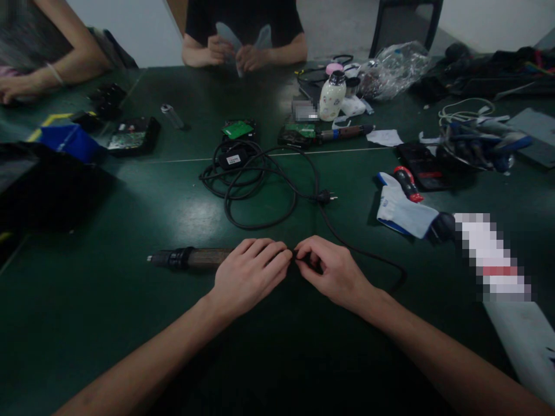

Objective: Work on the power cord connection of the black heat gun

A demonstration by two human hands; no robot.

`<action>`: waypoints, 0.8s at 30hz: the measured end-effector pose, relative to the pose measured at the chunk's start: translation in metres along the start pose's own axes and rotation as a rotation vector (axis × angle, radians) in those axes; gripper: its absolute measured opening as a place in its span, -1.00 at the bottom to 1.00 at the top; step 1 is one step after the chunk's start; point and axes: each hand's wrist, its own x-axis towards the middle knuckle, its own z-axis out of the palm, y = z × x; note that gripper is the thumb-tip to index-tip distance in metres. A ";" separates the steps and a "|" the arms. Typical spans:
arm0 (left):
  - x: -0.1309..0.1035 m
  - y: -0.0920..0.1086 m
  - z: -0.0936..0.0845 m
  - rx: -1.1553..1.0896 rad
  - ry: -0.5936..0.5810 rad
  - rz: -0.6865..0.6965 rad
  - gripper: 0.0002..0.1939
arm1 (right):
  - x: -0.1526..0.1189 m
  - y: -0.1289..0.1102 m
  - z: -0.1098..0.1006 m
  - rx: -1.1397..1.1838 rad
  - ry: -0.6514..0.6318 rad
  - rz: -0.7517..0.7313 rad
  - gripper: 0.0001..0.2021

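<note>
An electric screwdriver (208, 257) with a dark tip and brown body lies flat on the green table (108, 335), its tip pointing left. My left hand (252, 267) is wrapped over the rear part of its body. Close beside it, my right hand (332, 268) pinches something small and dark at the tool's back end; the fingers hide most of it. Beyond both hands lies a coiled black cable (260, 222) with a black adapter (234, 159) and a plug (325, 197).
Gloves (403, 211) and a red-black screwdriver (407, 184) lie right. Circuit-board units (130, 137), a second electric screwdriver (347, 133) and a floral bottle (333, 97) stand farther back. A black bin (47, 190) is left. Two people sit across the table, one holding gloves.
</note>
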 end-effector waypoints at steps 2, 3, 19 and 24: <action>0.000 0.000 0.000 -0.005 -0.002 -0.007 -0.80 | 0.000 0.000 0.000 0.005 -0.006 0.000 -0.88; 0.000 0.000 -0.001 -0.004 -0.011 -0.005 -0.80 | 0.000 0.000 0.000 0.006 -0.008 0.000 -0.88; 0.000 0.000 -0.001 -0.020 -0.012 -0.016 -0.80 | 0.000 0.000 0.000 0.004 -0.011 0.017 -0.86; 0.000 0.000 -0.001 -0.004 -0.033 0.009 -0.77 | 0.000 0.001 0.001 0.008 -0.004 0.010 -0.87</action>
